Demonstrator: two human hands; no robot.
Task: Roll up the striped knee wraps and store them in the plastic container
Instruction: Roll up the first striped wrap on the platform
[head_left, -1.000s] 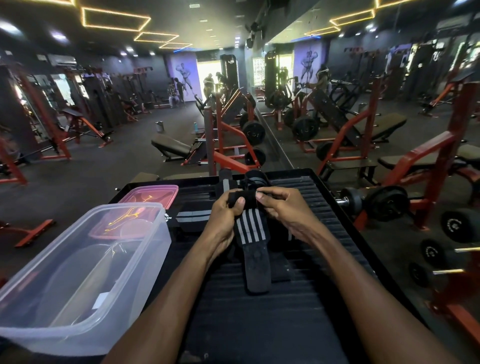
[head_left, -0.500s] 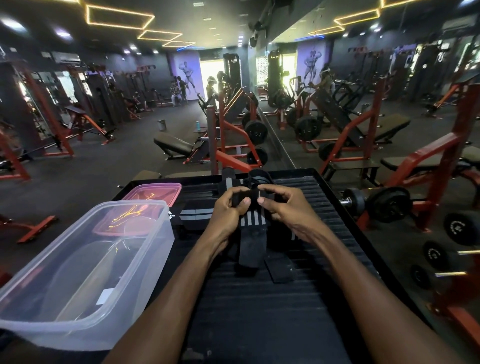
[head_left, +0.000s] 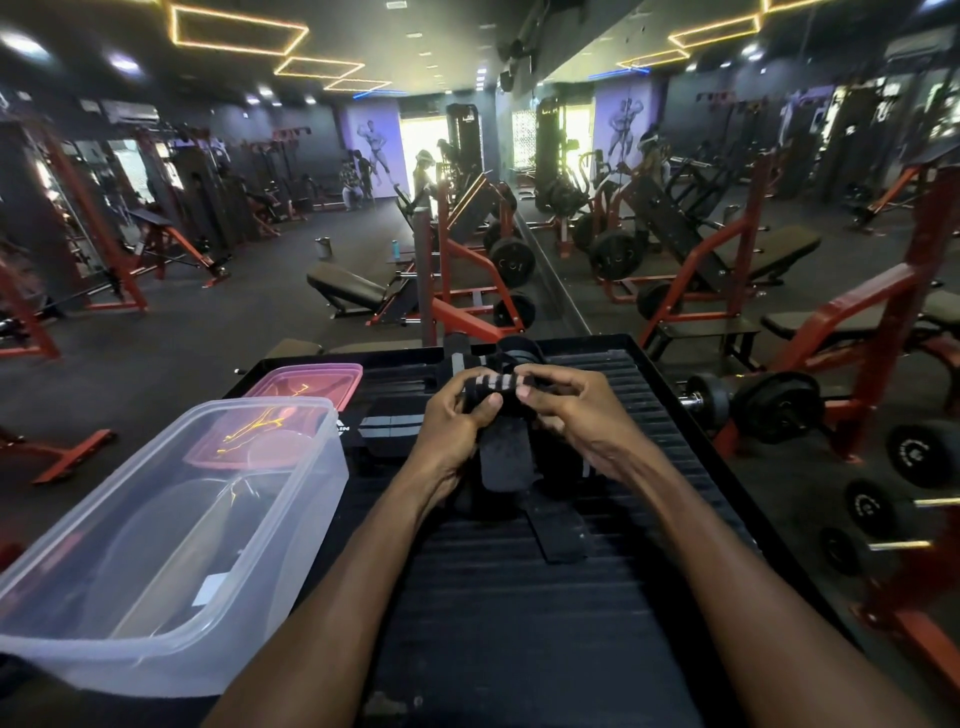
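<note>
Hiding wrap (head_left: 497, 385) roll: both hands

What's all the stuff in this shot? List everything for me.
Striped wrap: one, black and white, being rolled in both hands.
Flat wrap: one, black with grey stripes, on the platform left of the hands.
Plastic container: one, clear, open, near left.
Lid: one, pink, behind the container.
Platform: one, black, ribbed.
Dumbbells: several, black, right.
Benches: several, red and black, beyond.
Left hand: grips the roll.
Right hand: pinches the roll.

Both hands, left (head_left: 451, 415) and right (head_left: 563, 410), grip striped wrap roll (head_left: 496, 387); clear container (head_left: 171, 519) at left.
</note>
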